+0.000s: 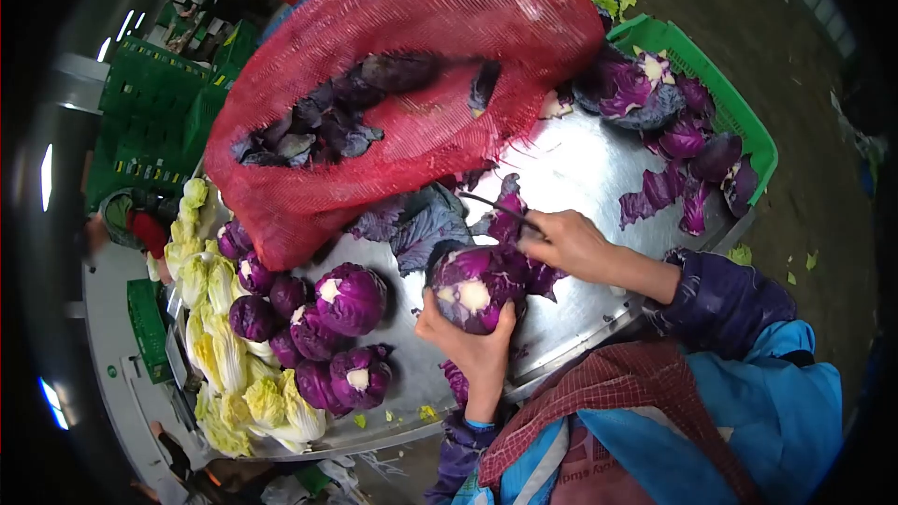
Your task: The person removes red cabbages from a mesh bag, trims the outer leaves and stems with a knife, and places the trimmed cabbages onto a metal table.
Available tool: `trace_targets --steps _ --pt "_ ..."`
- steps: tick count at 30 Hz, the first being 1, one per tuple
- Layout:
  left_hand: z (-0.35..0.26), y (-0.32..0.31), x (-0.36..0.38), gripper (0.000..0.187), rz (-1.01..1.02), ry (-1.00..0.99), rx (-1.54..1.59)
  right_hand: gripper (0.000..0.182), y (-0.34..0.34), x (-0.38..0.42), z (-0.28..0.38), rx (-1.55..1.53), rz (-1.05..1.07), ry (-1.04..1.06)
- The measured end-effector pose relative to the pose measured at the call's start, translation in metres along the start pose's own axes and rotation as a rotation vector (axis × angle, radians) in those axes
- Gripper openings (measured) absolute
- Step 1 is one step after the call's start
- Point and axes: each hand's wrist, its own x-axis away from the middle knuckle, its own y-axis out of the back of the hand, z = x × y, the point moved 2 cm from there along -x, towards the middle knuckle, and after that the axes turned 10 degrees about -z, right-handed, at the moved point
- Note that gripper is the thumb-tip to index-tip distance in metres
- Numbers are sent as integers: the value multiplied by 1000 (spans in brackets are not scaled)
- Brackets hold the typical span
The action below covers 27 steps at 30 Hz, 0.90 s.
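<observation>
My left hand (477, 346) is closed around the lower side of a red cabbage (500, 271), its pale cut stem facing me. Just beyond it, my right hand (580, 248) grips a knife (496, 206) with a thin dark blade that points up and left. Loose purple leaves lie under and beside my right hand. A large dark outer leaf (430, 229) rests on the metal table behind the held cabbage. To the left sit several red cabbages (351, 299) with pale stem ends showing.
A red mesh sack (309, 47) with dark cabbages inside lies across the back of the metal table (552, 346). Several napa cabbages (224, 346) line the left edge. At right, a green crate (753, 122) holds purple leaf trimmings (716, 154). More green crates (150, 112) stand beyond.
</observation>
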Motion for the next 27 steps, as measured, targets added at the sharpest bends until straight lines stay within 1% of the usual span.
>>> trace_targets --steps 2,3,4,6,7,9,10,11,12,13,14,16,17,18,20,21,22,24,25,26,27 --pt "-2 0 2 99 28 25 -11 45 -10 7 23 72 59 165" --pt "-3 0 2 100 30 1 -18 48 -18 7 21 67 63 220" --pt "-3 1 2 100 23 -4 -16 48 -21 6 18 106 91 181" --pt "0 1 2 99 38 14 -23 42 -25 2 11 -57 46 148" --pt "0 2 2 99 39 10 -24 42 -28 1 5 -58 51 148" --pt "3 2 3 99 39 14 -10 34 -26 0 -5 127 -102 155" --pt "3 2 3 99 38 14 8 28 -14 -5 -11 207 -118 92" --pt "5 4 2 99 36 14 11 28 -6 -7 -21 192 -117 96" --pt "7 6 -1 99 83 -4 32 29 -1 -10 -29 179 -118 104" --pt "9 8 -4 99 129 -21 51 29 -3 -10 -33 228 -149 171" --pt "14 11 -7 99 125 -19 47 29 -3 -13 -38 225 -145 175" --pt "29 18 -12 100 229 0 169 28 -1 -16 -35 313 -84 144" --pt "36 20 -17 101 275 -18 191 26 -5 -17 -40 348 -134 229" --pt "41 21 -23 101 262 -19 192 26 -4 -20 -38 350 -133 241" --pt "48 25 -31 101 431 -91 251 26 -7 -22 -36 472 -22 220" --pt "49 27 -36 100 466 -103 266 26 -6 -23 -33 499 18 224" --pt "49 30 -44 100 461 -103 266 26 -6 -23 -31 501 19 229" --pt "45 33 -56 99 635 -187 248 33 -2 -25 -25 414 -151 311" --pt "42 35 -61 96 676 -246 245 37 -3 -25 -11 367 -128 350" --pt "37 38 -65 96 670 -244 244 42 -5 -22 8 317 -104 385" --pt "29 42 -69 94 660 -288 133 43 -9 -20 22 256 33 423"
